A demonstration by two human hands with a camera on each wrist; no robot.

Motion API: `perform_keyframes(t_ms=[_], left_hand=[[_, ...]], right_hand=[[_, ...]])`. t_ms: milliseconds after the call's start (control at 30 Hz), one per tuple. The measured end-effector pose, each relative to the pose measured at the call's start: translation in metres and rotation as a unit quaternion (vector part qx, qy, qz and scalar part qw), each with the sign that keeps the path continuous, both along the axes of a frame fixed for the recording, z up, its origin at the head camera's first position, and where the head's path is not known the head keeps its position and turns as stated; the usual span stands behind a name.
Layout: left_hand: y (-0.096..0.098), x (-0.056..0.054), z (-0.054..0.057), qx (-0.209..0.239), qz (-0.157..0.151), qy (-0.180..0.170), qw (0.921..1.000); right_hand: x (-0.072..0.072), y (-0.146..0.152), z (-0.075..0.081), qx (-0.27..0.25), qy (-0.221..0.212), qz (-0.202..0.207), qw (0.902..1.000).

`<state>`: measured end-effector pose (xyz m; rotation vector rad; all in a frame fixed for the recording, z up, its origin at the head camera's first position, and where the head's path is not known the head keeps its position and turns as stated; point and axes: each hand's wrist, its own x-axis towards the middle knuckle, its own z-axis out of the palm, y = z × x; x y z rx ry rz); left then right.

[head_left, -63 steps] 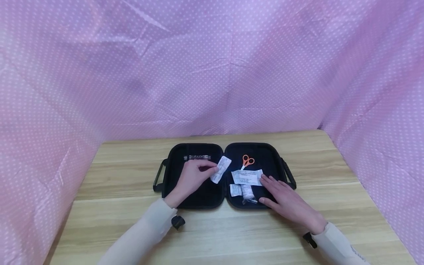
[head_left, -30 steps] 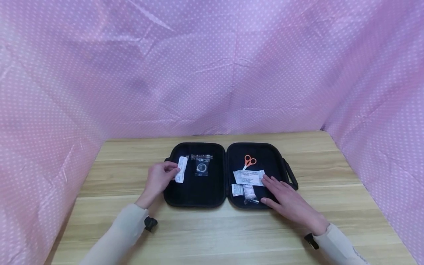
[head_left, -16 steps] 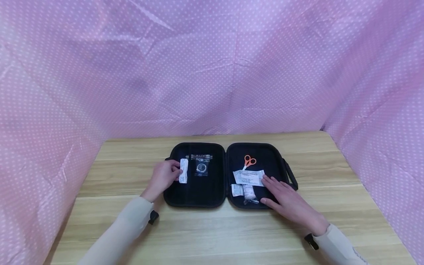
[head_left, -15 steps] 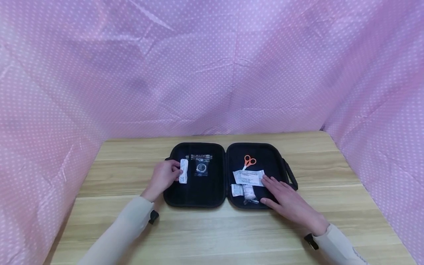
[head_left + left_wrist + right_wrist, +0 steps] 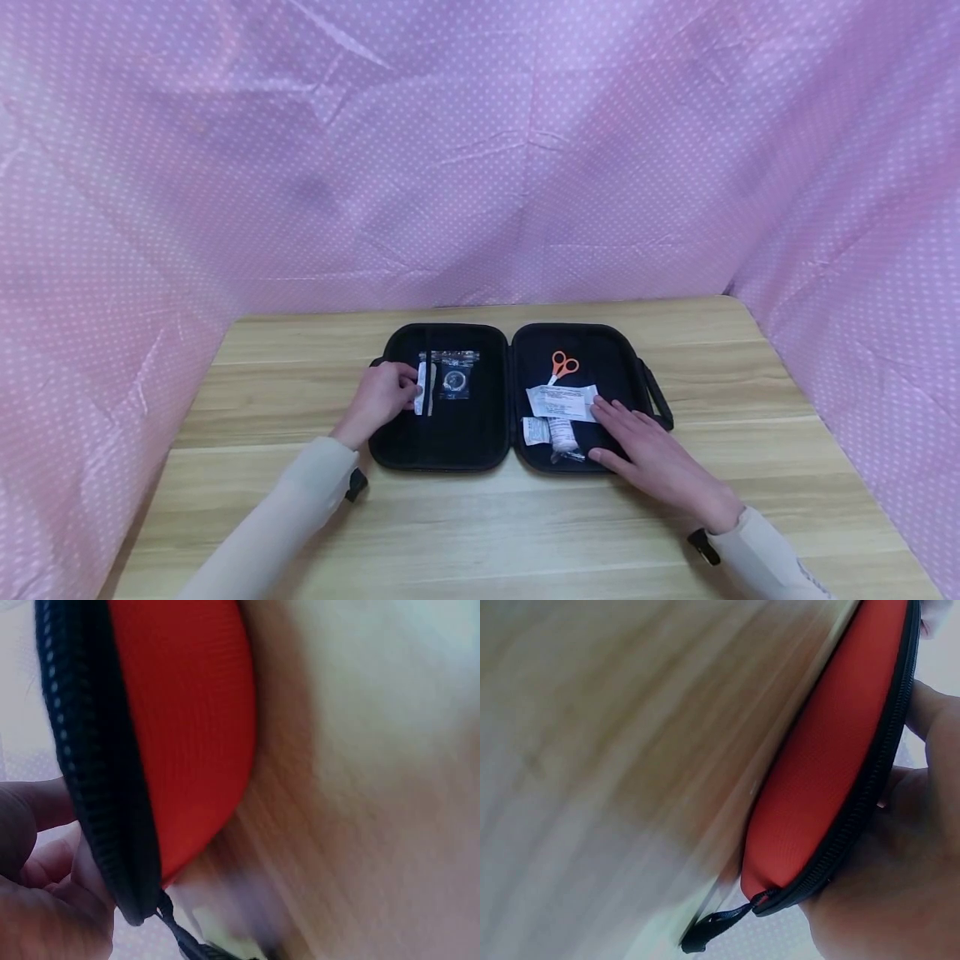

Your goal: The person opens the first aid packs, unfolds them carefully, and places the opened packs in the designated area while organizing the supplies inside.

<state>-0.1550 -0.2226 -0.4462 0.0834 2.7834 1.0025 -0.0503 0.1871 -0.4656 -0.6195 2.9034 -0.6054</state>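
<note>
Both halves of a black-lined case (image 5: 450,442) lie open on the desk (image 5: 480,533)

Nearest are two pale sleeves (image 5: 277,517), reaching in from the near left and right. The right hand (image 5: 648,458) rests across the near right part of the right half, fingers straight, thumb apart, fingertips at the right end of a wide white packet (image 5: 558,402). In the left half, the left hand (image 5: 378,396) pinches the left edge of a narrow white strip (image 5: 422,387), and a thin dark band crosses that strip lengthwise. Both wrist views show the case's red outside.

Near the hinge in the right half, a small packet (image 5: 536,430) sits beside a white roll (image 5: 562,435); the wide packet lies just beyond them. Right of the strip is a clear bag (image 5: 455,382) with a ring-shaped thing inside. Farther still, orange-handled scissors (image 5: 564,365) lie in the right half. Pink dotted cloth (image 5: 480,167) hangs at the far side.
</note>
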Motion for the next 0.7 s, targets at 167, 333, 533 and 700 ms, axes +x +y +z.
perform_keyframes(t_ms=[167, 333, 533, 700], left_hand=[[0.0027, 0.0006, -0.0008, 0.024, -0.002, -0.007, 0.9997], [0.0046, 0.0008, 0.0001, 0.039, -0.008, -0.012, 0.9992], [0.0051, 0.0012, 0.0009, 0.036, -0.009, -0.019, 0.9991], [0.0053, 0.002, 0.0018, 0.047, -0.005, -0.035, 0.9983]], right_hand=[[0.0002, -0.0005, 0.0006, 0.002, 0.001, 0.0, 1.0], [0.0005, -0.0005, 0.0007, 0.002, 0.003, 0.002, 1.0], [0.0002, 0.0002, -0.0007, 0.002, 0.005, 0.002, 1.0], [0.0, 0.0003, -0.0013, 0.001, 0.006, 0.003, 1.0]])
